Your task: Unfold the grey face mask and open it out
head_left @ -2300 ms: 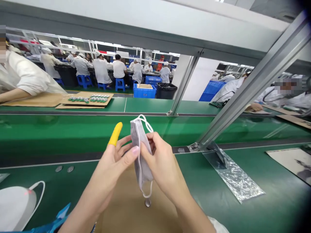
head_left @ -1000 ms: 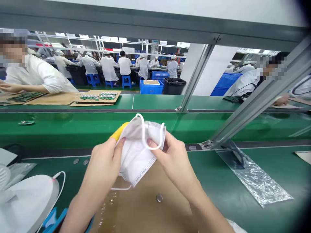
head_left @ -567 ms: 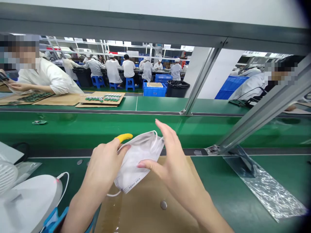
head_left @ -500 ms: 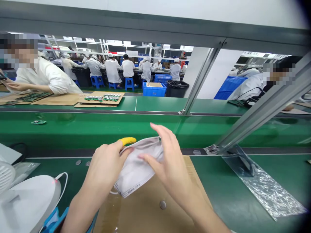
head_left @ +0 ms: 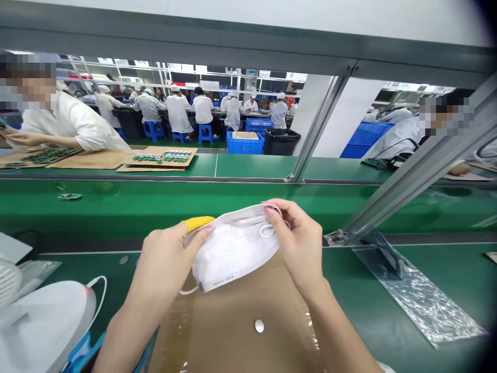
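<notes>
Bottom centre of frame: brown cardboard (head_left: pixel 240 336) lies on the green tabletop (head_left: pixel 388 290), with a small silver disc (head_left: pixel 259 326) on it. Bottom left: a white rounded device (head_left: pixel 42 326) with a thin white cord, partly cut off by the frame edge. Lower right: a crinkled clear bag (head_left: pixel 423 305) lies flat on the tabletop, well apart from the hands.

Centre of frame, above the cardboard: both hands hold a white mask (head_left: pixel 233 248), folded flat and lying near level, off the tabletop. Left hand (head_left: pixel 165 264) grips its left end, thumb on top, fingers pressed to the fabric; the index finger wears a yellow cot (head_left: pixel 198 223) that points right along the upper edge. Right hand (head_left: pixel 301 243) holds the right end, its fingers pinching the top edge by the ear loop (head_left: pixel 267 230). A second loop hangs under the mask at lower left.

Beyond the hands: a green belt (head_left: pixel 116 207) runs across the frame, carrying one small part at left. A slanted metal strut (head_left: pixel 407 176) rises at right.

Upper left: a person in white (head_left: pixel 73 127) works over cardboard sheets (head_left: pixel 155 158) carrying rows of small green parts. Far back: seated workers in white, blue stools, blue crates (head_left: pixel 245 142).
</notes>
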Action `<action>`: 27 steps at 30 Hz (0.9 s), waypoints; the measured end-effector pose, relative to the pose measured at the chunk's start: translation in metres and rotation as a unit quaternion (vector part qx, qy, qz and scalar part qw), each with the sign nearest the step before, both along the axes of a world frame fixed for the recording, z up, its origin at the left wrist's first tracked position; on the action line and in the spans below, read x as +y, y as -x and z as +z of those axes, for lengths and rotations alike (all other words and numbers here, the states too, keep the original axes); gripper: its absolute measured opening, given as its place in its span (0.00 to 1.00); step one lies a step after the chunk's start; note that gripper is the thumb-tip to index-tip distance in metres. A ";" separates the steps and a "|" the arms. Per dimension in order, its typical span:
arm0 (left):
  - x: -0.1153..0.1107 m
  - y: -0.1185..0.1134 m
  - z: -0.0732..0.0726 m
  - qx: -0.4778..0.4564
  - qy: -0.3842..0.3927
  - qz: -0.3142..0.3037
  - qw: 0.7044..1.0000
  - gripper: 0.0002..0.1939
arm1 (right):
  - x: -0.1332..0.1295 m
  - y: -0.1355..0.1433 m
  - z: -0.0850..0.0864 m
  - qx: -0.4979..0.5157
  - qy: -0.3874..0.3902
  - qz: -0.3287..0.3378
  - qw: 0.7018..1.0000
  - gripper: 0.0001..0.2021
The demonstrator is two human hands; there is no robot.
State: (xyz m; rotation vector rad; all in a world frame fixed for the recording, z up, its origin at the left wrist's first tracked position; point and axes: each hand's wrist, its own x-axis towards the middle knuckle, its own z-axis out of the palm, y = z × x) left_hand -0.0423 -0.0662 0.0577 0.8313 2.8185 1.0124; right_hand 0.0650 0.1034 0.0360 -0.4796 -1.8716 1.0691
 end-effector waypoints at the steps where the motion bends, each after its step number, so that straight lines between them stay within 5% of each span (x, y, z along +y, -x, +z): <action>1: -0.001 0.000 0.000 -0.010 -0.027 0.020 0.999 0.22 | 0.004 -0.001 0.000 -0.004 0.012 0.002 1.000 0.08; 9: 0.003 -0.009 0.002 0.035 -0.125 0.063 0.990 0.19 | 0.007 -0.006 0.006 -0.088 -0.042 -0.004 0.995 0.28; 17: -0.002 0.001 0.001 0.087 -0.073 0.119 0.986 0.19 | 0.035 -0.025 0.006 -0.150 0.005 0.053 0.987 0.15; 20: -0.004 0.005 -0.001 0.086 -0.047 0.109 0.989 0.21 | 0.040 -0.037 0.014 -0.222 -0.025 0.089 0.971 0.22; 23: -0.003 0.003 -0.001 0.089 -0.021 0.089 0.992 0.23 | 0.019 -0.050 0.028 -0.214 -0.052 0.106 0.970 0.30; 27: -0.001 -0.003 0.000 0.071 -0.029 0.055 0.996 0.18 | -0.035 -0.072 0.037 -0.072 -0.159 0.058 0.983 0.13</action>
